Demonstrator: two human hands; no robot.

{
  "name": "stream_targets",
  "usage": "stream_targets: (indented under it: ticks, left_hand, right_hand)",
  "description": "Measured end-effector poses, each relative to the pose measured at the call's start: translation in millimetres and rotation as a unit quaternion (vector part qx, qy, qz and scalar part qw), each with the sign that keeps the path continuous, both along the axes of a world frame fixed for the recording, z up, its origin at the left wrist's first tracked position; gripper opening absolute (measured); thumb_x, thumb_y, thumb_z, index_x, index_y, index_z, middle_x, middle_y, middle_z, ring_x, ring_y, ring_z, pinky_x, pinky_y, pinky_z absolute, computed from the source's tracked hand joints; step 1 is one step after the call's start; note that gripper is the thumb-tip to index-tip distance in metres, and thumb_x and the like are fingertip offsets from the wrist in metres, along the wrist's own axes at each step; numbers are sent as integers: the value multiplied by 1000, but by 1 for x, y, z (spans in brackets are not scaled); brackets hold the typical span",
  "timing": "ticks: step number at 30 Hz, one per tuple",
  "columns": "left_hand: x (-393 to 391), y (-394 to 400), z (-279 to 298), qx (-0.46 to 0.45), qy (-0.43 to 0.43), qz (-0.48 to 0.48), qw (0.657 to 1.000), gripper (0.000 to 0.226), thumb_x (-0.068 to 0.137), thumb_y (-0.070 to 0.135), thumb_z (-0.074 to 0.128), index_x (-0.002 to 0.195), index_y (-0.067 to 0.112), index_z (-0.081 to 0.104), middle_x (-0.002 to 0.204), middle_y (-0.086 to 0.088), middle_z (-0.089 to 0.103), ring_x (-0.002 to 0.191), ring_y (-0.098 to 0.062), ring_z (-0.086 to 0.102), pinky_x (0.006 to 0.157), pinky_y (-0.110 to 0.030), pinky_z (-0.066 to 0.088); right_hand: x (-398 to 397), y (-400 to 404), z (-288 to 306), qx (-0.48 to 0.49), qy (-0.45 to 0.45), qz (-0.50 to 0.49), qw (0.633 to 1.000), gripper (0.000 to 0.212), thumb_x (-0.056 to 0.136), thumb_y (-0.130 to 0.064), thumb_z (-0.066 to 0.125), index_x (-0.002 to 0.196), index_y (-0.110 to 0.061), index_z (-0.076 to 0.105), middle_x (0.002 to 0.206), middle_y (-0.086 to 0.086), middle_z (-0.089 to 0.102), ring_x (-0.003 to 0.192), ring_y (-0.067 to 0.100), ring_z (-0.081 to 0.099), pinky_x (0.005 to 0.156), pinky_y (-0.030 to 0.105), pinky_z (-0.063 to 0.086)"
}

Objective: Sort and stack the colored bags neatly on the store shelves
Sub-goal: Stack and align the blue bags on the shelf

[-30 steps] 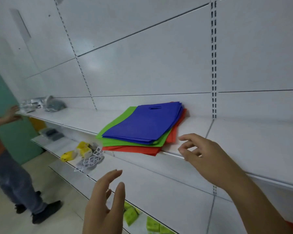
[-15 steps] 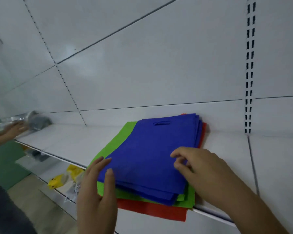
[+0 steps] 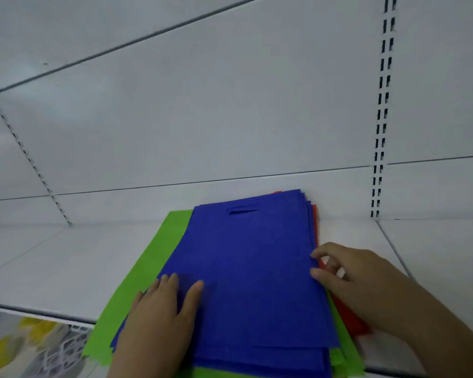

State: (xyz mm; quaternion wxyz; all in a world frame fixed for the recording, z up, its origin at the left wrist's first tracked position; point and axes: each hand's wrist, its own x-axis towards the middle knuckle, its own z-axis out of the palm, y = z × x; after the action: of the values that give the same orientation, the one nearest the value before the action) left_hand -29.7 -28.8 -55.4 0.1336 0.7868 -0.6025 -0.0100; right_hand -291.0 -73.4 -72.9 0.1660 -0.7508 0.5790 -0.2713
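A fanned pile of flat bags lies on the white shelf (image 3: 52,263). Several blue bags (image 3: 251,263) are on top, with a cut-out handle slot at the far end. Green bags (image 3: 148,271) stick out underneath on the left and near side. Red bags (image 3: 350,317) show at the right edge and far corner. My left hand (image 3: 161,320) rests flat on the near left part of the blue bags, fingers straight. My right hand (image 3: 350,276) is at the pile's right edge, thumb and curled fingers at the edge of the blue bags; whether it pinches them is unclear.
A white back panel rises behind the shelf, with a slotted upright (image 3: 381,132) at the right and another (image 3: 25,156) at the left. Below the shelf edge at bottom left sit yellow items (image 3: 8,347) and a white lattice piece (image 3: 63,350) on a lower shelf.
The view has moved closer to the pile. My left hand came up from below the shelf onto the blue bags. My right hand shifted from the top of the pile to its right edge.
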Motion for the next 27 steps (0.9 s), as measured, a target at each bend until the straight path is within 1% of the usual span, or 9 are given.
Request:
stream_targets:
  ticks: [2, 6, 9, 11, 12, 16, 20, 23, 27]
  left_hand:
    - [-1, -5, 2, 1, -21, -34, 999, 56, 97, 54, 27, 140, 19, 36, 151, 2, 36, 141, -10, 28, 113, -26, 16]
    - [-9, -6, 2, -16, -23, -88, 996, 51, 95, 57, 28, 132, 26, 45, 142, 6, 48, 131, -11, 41, 103, -25, 31]
    - [-3, -4, 2, -34, 66, -127, 989, 65, 87, 70, 26, 135, 33, 47, 133, 14, 55, 126, -8, 47, 102, -28, 38]
    - [7, -3, 3, -33, 146, -152, 977, 81, 74, 80, 22, 136, 35, 46, 134, 19, 53, 127, -2, 44, 104, -24, 35]
    - [12, -3, 4, -41, 169, -150, 973, 82, 71, 77, 26, 137, 34, 46, 135, 20, 51, 128, -1, 43, 104, -21, 33]
    - [34, -5, 6, -57, 100, -95, 989, 59, 91, 53, 39, 143, 24, 38, 146, 7, 42, 136, -12, 35, 106, -23, 27]
    - [33, -6, 6, -13, 33, -124, 992, 70, 88, 68, 27, 144, 28, 33, 145, 9, 43, 133, -10, 38, 103, -20, 27]
    - [24, -6, 4, -47, 44, -146, 987, 56, 94, 56, 33, 143, 28, 36, 139, 12, 49, 130, -8, 42, 106, -20, 27]
    - [18, -11, -3, -71, 72, -164, 981, 56, 92, 55, 36, 141, 30, 39, 138, 15, 50, 131, -6, 42, 108, -24, 30]
  right_hand:
    - [-1, -2, 0, 6, -20, -22, 1000, 25, 91, -45, 51, 114, -38, 53, 90, -16, 55, 74, -3, 51, 62, 13, 35]
    - [-2, 0, 0, 13, -55, -57, 997, 22, 90, -46, 52, 112, -44, 49, 101, -21, 52, 82, -2, 51, 66, 15, 37]
    - [-6, 4, -3, 5, -60, -76, 995, 23, 88, -44, 56, 110, -46, 50, 116, -23, 48, 97, 0, 47, 80, 21, 36]
    - [-10, 5, -3, 11, -61, -83, 995, 24, 88, -41, 58, 110, -45, 51, 117, -22, 47, 101, 1, 42, 84, 22, 34]
    - [-11, 6, -4, 16, -66, -83, 994, 24, 88, -40, 59, 110, -45, 52, 117, -22, 47, 102, 1, 42, 85, 22, 34]
    - [-9, 7, -4, 37, -72, -78, 994, 23, 88, -43, 57, 109, -49, 50, 114, -23, 46, 99, 4, 45, 80, 23, 36]
    - [-6, 2, -4, 33, -78, -84, 993, 24, 88, -43, 58, 111, -45, 53, 107, -20, 50, 95, 2, 46, 79, 24, 37]
    - [-6, 0, -1, 27, -66, -82, 994, 25, 89, -40, 58, 113, -44, 53, 111, -23, 45, 99, 2, 43, 84, 23, 35]
    - [-8, 1, 4, 16, -62, -60, 996, 25, 89, -36, 59, 111, -46, 50, 117, -24, 43, 106, -1, 39, 90, 21, 33]
